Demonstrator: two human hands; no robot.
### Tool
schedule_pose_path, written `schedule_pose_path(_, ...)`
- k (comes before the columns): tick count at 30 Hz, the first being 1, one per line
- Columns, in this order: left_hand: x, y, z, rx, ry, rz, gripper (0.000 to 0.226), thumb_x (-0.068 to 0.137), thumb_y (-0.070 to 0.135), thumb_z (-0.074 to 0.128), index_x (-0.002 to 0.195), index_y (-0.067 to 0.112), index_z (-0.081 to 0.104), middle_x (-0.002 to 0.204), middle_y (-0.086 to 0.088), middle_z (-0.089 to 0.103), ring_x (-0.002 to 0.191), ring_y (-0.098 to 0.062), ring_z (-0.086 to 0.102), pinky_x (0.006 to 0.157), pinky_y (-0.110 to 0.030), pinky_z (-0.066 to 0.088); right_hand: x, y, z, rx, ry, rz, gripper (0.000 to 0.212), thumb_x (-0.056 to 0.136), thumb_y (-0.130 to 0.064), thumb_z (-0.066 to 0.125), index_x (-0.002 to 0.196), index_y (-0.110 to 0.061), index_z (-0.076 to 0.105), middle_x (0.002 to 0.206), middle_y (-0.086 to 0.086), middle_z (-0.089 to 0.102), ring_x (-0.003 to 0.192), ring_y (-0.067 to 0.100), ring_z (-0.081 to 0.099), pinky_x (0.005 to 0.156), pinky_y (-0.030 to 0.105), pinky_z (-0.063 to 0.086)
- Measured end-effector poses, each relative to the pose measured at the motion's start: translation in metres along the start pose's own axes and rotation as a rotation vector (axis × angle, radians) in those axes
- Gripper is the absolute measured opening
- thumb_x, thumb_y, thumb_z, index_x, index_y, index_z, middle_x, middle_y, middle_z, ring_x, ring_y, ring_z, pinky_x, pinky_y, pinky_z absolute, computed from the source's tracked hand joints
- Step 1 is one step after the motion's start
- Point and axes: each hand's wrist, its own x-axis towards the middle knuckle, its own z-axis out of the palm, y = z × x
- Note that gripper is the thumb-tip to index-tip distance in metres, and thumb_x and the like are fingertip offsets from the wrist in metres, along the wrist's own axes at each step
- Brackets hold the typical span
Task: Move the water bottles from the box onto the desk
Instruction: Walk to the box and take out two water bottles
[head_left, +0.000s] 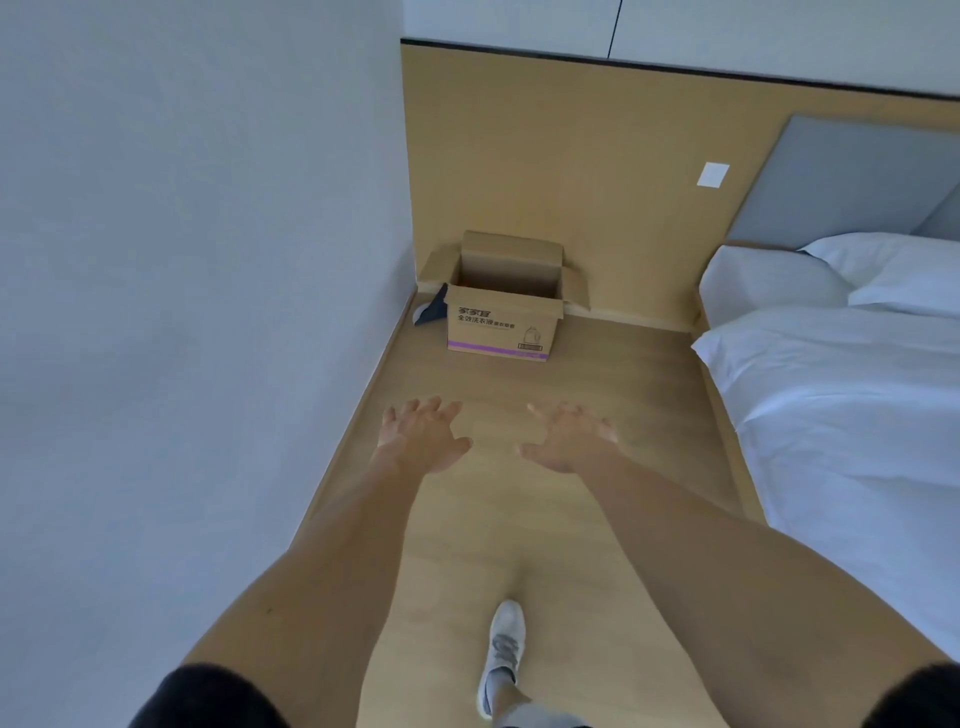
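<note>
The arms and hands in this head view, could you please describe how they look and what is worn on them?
Both arms are bare from the hands up to short black sleeves at the bottom corners of the picture. The left hand and right hand wear no gloves; no watch, ring or bracelet shows. The left sleeve and right sleeve look plain, with no visible markings.

left hand (421, 439): outstretched, fingers spread | right hand (569, 439): same
</note>
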Motion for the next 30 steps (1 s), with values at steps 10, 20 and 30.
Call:
schedule_pose_path(10, 0.174, -0.025, -0.051, 0.006, -0.007, -0.033, 0.063, 0.097, 0.056, 0.044, 0.154, 0.034, 0.029, 0.157, 0.003, 0.035, 0.145, -0.027, 0.030, 0.117, -0.053, 0.022, 0.176, 0.002, -0.061, 0.086, 0.000, -0.019, 0.081, 0.085, -0.069, 0.050, 0.155, -0.043, 0.019, 0.163, 0.001, 0.024, 0.148, 0.028, 0.025, 0.114, 0.051, 0.025)
schedule_pose_path(20, 0.338, -0.007, -0.109, 0.001, 0.003, 0.003, 0.056, 0.094, 0.051, 0.048, 0.145, 0.030, 0.039, 0.144, 0.000, 0.048, 0.133, -0.028, 0.043, 0.110, -0.052, 0.032, 0.313, 0.027, -0.122, 0.081, -0.004, -0.013, 0.082, 0.086, -0.072, 0.050, 0.156, -0.040, 0.020, 0.161, 0.000, 0.029, 0.146, 0.028, 0.028, 0.115, 0.053, 0.027)
schedule_pose_path(30, 0.495, 0.004, -0.134, -0.028, -0.040, 0.124, 0.060, 0.097, 0.048, 0.046, 0.153, 0.031, 0.033, 0.150, -0.002, 0.044, 0.138, -0.028, 0.040, 0.113, -0.054, 0.031, 0.437, 0.053, -0.162, 0.137, -0.007, 0.131, 0.071, 0.080, -0.070, 0.052, 0.143, -0.042, 0.035, 0.143, 0.003, 0.048, 0.131, 0.032, 0.044, 0.101, 0.052, 0.036)
